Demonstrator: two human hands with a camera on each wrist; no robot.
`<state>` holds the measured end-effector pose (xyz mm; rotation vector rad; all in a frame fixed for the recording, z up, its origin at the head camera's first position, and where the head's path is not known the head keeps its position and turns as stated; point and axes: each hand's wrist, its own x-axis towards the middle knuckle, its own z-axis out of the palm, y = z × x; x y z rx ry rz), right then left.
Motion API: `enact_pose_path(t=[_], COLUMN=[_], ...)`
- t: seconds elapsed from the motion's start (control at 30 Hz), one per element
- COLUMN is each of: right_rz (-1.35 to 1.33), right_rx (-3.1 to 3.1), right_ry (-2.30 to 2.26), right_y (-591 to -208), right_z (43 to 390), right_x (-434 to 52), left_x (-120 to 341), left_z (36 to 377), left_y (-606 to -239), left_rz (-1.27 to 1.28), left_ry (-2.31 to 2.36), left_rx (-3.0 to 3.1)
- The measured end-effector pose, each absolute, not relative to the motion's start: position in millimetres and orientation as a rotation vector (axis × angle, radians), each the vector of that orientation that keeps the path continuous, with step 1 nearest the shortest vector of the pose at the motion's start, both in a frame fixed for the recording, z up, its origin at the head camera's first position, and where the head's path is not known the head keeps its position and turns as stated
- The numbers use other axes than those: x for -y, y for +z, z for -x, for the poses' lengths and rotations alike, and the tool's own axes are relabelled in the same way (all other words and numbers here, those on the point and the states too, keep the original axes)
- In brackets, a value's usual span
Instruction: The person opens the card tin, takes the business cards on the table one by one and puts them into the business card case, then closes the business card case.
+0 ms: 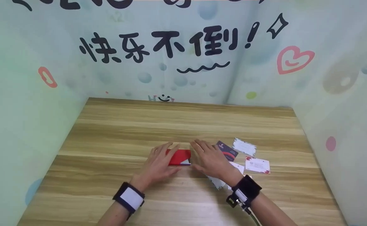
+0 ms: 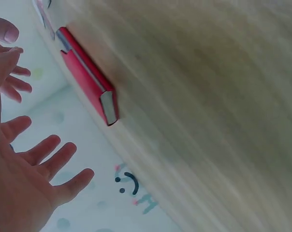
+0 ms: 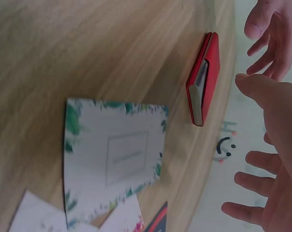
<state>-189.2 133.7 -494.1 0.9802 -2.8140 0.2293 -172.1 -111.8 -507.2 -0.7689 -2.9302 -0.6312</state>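
Red card case (image 1: 179, 157) lies flat on the surface (image 1: 139, 125), looking light, stiff, slick; I'd pinch its long edges. Both hands' fingers (image 1: 164, 149) are spread, holding nothing.

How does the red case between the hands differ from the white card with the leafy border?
The red case is solid red, thick, with a grey edge; the leafy card is white, paper-thin, with a green border. The case lies between both hands; the card lies under the right hand. Both rest flat on the table.
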Motion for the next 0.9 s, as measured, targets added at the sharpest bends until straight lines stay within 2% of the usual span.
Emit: enact_pose_path(t=[0.9], right_rz=[-1.112], right_rx=[2.767], right_ry=[0.122], right_y=[-521], right_z=[197], right_x=[-89], left_x=[123], left_z=[182], left_y=[-530], left_rz=[0.725], left_ry=[-0.564], left_rx=[3.083])
